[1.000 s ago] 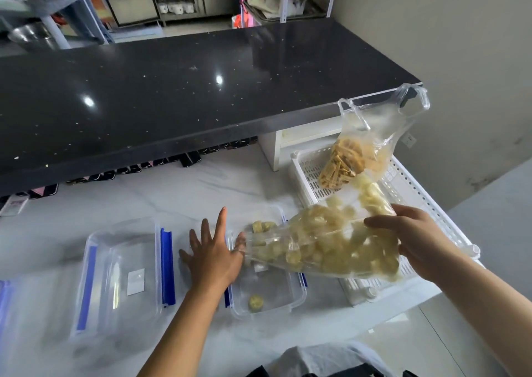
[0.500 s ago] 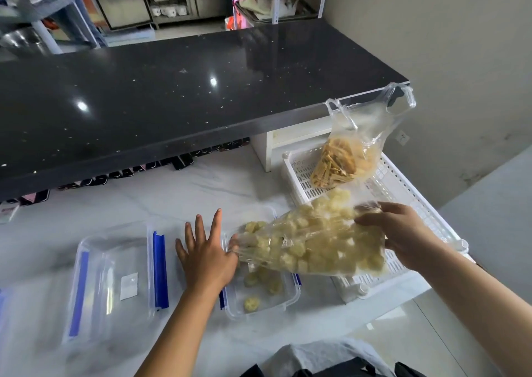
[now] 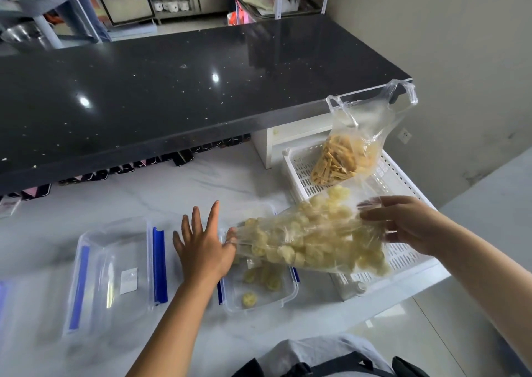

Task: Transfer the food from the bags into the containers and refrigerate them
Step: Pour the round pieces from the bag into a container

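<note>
The limp, slippery bag of lotus-root slices hung tilted, mouth over the clear container. The right hand gripped its closed end, likely the best hold; the left hand, fingers splayed, touched its mouth.

open marble beyond container; black counter overhangs behind; white basket blocks right.

Right hand grips bag over container; left hand touches it.
</note>
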Action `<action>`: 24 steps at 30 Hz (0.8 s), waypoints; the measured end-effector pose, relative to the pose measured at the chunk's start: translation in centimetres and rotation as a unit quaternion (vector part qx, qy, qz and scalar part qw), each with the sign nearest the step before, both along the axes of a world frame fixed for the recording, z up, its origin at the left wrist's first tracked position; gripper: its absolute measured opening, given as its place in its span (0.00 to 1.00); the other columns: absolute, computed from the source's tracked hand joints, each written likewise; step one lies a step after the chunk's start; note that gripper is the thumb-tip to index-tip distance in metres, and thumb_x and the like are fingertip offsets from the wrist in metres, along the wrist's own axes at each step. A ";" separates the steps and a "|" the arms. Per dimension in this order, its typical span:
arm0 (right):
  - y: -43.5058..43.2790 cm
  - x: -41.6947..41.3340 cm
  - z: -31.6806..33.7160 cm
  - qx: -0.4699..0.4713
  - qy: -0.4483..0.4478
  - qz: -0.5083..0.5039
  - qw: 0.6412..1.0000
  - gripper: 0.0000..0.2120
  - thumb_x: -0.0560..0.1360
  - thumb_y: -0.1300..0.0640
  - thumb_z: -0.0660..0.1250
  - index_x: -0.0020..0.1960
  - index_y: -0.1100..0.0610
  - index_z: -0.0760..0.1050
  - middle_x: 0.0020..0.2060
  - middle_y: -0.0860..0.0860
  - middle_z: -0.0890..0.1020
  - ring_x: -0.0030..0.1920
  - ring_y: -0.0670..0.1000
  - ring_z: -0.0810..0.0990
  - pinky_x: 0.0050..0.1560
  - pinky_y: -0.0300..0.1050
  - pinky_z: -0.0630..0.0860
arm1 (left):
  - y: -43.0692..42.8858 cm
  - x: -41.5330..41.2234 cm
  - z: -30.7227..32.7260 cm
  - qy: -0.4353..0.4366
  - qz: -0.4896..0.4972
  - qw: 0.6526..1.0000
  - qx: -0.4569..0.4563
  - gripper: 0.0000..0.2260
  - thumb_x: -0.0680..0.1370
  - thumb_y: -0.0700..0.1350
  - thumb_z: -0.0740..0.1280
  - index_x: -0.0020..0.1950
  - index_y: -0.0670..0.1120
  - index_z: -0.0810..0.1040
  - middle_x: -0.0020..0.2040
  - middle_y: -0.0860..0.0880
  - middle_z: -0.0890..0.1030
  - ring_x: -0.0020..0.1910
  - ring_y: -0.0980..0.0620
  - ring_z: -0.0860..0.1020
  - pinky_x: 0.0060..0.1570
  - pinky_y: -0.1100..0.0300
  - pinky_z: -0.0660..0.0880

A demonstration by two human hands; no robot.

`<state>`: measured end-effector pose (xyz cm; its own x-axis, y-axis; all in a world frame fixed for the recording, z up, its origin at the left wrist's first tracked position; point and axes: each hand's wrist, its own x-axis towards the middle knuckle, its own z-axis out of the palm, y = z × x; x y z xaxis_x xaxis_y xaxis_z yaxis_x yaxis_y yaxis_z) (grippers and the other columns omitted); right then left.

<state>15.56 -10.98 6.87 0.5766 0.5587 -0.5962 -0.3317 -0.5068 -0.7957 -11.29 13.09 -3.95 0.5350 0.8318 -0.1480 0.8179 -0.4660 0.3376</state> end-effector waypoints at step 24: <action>0.2 -0.7 0.4 0.020 -0.024 0.025 0.999 0.12 0.72 0.66 0.73 0.55 0.64 0.81 0.42 0.58 0.85 0.33 0.51 0.84 0.32 0.44 0.81 | -0.3 -1.1 0.5 -0.035 0.028 0.999 -0.013 0.29 0.82 0.59 0.57 0.80 0.62 0.46 0.82 0.48 0.46 0.81 0.43 0.45 0.77 0.40 0.43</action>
